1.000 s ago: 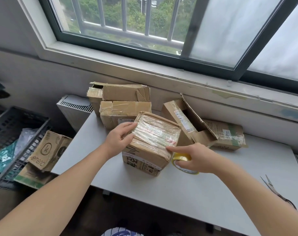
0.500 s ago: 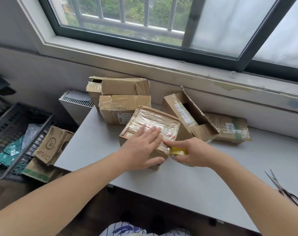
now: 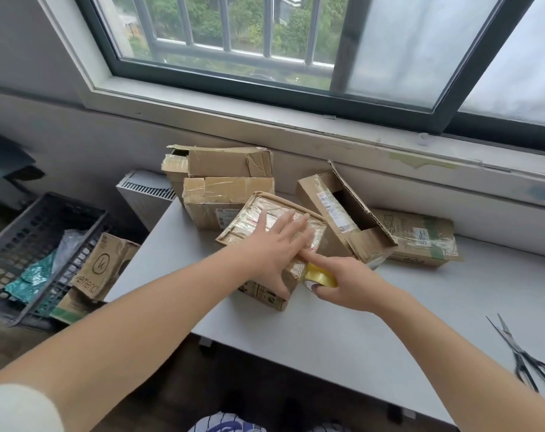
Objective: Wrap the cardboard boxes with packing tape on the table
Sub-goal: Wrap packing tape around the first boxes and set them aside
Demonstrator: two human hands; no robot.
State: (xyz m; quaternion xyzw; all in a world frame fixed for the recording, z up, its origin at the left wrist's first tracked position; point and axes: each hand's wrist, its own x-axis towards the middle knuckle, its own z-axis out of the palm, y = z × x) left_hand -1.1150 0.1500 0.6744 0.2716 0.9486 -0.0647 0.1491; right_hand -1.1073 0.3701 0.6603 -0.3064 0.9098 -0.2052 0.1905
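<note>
Scissors (image 3: 527, 360) are lying at the near right edge of the surface (image 3: 327, 338). Our right hand (image 3: 343, 282) is curling round the yellow tape roll (image 3: 319, 275), holding it against the right side of the nearest box (image 3: 262, 293), forefinger stretching onto its top edge. Our left hand (image 3: 274, 247) is pressing flat, fingers spread, on that box's shiny taped top. Behind it we are seeing an open box (image 3: 336, 213), a flat one (image 3: 421, 238) to its right and two stacked boxes (image 3: 227, 194) at the back left

A box (image 3: 246, 226) sits mid-table (image 3: 327, 338) — stacked boxes (image 3: 230, 182) behind it, open box (image 3: 315, 194) to its right, tape roll (image 3: 319, 275) against its right side, scissors (image 3: 517, 350) far right.
</note>
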